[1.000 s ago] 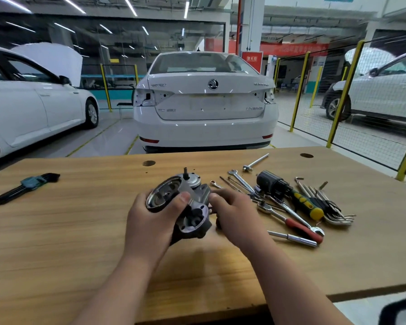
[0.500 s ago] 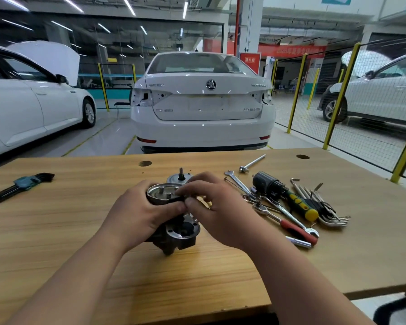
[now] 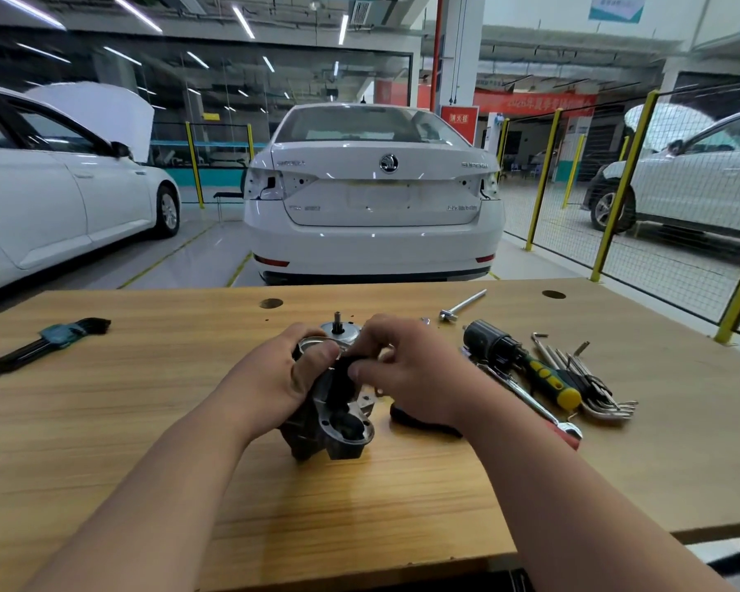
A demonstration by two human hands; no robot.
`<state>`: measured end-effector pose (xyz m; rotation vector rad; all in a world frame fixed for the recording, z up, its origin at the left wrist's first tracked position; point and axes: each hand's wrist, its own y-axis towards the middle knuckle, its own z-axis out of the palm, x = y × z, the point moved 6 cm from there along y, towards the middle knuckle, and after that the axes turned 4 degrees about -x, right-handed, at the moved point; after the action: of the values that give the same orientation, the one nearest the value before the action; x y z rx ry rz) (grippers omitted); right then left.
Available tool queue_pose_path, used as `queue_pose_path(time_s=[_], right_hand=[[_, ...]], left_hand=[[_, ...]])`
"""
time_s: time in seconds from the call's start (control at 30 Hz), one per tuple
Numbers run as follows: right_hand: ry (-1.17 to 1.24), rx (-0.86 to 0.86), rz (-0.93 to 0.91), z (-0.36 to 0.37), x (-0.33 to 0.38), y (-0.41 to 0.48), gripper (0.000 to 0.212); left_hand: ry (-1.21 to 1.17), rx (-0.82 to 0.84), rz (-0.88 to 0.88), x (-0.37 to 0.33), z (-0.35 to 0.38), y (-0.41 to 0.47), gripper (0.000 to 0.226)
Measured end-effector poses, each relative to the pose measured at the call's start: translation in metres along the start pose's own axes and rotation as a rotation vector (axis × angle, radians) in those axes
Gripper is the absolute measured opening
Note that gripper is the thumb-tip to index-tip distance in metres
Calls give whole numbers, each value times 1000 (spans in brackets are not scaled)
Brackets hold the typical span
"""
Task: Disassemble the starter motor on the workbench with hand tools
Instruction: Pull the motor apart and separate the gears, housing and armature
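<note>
While the left hand (image 3: 274, 378) is wrapped round the starter motor housing (image 3: 338, 429), which stands tilted at the near middle of the workbench (image 3: 146, 420), its fingers are hidden behind the casting. The right hand (image 3: 415, 378) has thumb and curled fingers closed on a black part (image 3: 345, 371) at the top of the housing. It seems to be a pinch, but blur makes this piece hard to read. Just behind the hands a round silver part (image 3: 338, 329) with a short shaft is half covered. Under the right wrist a dark object (image 3: 419, 423) is mostly hidden. To the right lie a screwdriver (image 3: 550, 378), a ratchet (image 3: 526, 399) and hex keys (image 3: 594, 390). At the far left, a hex key set (image 3: 56, 339) is cut off by the edge.
</note>
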<state>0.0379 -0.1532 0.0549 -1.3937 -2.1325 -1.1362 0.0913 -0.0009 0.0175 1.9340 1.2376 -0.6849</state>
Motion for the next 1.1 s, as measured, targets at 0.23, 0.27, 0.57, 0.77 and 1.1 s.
queue_pose_path(time_s=[0.23, 0.27, 0.57, 0.77, 1.1], right_hand=[[853, -659, 209, -103, -46, 0, 12], [732, -660, 307, -101, -60, -5, 10], [-250, -360, 608, -63, -145, -43, 14], [-505, -210, 606, -39, -146, -20, 32], [-221, -402, 318, -13, -91, -26, 26]], left_hand=[[4, -12, -5, -1, 3, 1, 54], [8, -29, -10, -1, 2, 1, 54], [-59, -285, -29, 10, -8, -24, 55], [-132, -429, 14, 17, -11, -37, 63], [-231, -579, 25, 22, 0, -35, 51]])
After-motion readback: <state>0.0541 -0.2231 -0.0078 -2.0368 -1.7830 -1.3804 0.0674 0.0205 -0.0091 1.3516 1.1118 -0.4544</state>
